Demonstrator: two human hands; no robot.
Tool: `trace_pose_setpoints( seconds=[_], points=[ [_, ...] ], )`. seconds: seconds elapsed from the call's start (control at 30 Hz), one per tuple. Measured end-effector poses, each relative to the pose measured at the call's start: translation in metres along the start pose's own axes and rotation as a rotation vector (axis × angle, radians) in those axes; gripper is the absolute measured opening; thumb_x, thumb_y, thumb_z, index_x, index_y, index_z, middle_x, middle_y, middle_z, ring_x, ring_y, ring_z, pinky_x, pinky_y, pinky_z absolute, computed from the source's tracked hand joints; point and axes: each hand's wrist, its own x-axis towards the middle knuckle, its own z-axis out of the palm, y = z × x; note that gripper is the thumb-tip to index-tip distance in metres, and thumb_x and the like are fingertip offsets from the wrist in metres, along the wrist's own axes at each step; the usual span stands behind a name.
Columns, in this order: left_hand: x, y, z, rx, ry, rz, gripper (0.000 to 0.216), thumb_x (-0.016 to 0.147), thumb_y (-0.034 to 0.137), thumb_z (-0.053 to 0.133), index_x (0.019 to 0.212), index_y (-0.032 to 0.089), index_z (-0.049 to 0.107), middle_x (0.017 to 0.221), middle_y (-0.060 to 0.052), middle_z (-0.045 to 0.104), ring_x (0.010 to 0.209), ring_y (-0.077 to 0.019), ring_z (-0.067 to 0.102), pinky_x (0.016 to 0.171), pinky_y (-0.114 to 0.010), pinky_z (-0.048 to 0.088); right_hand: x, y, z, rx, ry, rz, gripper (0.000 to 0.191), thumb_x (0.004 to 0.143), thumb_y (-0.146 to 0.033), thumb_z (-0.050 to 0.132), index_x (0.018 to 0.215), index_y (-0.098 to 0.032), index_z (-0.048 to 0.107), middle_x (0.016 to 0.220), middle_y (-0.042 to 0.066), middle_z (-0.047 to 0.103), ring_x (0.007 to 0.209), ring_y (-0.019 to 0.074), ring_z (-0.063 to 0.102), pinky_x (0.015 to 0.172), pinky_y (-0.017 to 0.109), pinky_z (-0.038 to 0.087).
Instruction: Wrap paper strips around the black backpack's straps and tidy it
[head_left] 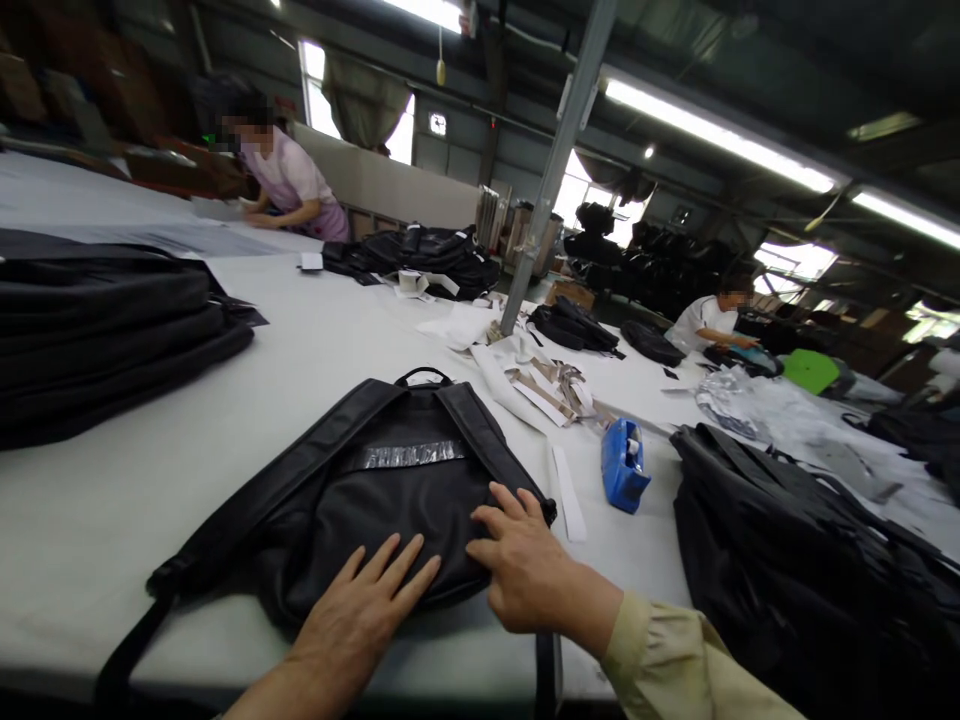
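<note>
A black backpack (375, 490) lies flat, straps up, on the white table (112, 500) in front of me. A silver strip (412, 455) crosses it between the two shoulder straps. My left hand (360, 610) rests flat on the bag's near end, fingers stretched out and apart. My right hand (525, 565) lies on the bag's right side beside the right strap, fingers curved and spread, gripping nothing that I can see.
A blue tape dispenser (624, 465) and white paper strips (547, 390) lie right of the bag. Stacks of black bags sit at the left (97, 340) and right (795, 560). A metal pole (547, 190) rises from the table. Two other people (289, 180) (712, 320) work farther off.
</note>
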Motion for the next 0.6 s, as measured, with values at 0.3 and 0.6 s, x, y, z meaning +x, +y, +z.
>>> trace_pose_setpoints(
  seconds=[0.3, 0.6],
  points=[
    [-0.018, -0.034, 0.020, 0.155, 0.103, 0.040, 0.089, 0.072, -0.007, 0.041, 0.141, 0.050, 0.043, 0.144, -0.008, 0.053, 0.127, -0.0354, 0.054, 0.094, -0.060, 0.053, 0.037, 0.000, 0.065, 0.121, -0.061, 0.121, 0.061, 0.095, -0.057, 0.043, 0.146, -0.025, 0.043, 0.155, 0.011, 0.041, 0.145, 0.0347, 0.033, 0.115, 0.062, 0.026],
    [-0.042, -0.083, 0.017, 0.107, 0.158, 0.147, 0.076, 0.076, 0.002, 0.049, 0.134, 0.052, 0.051, 0.135, 0.002, 0.061, 0.120, -0.0260, 0.062, 0.099, -0.038, 0.053, -0.012, -0.013, 0.037, 0.309, -0.019, -0.029, 0.044, 0.090, -0.058, 0.054, 0.119, -0.027, 0.066, 0.120, 0.005, 0.071, 0.113, 0.0240, 0.063, 0.099, 0.038, 0.047]
  ],
)
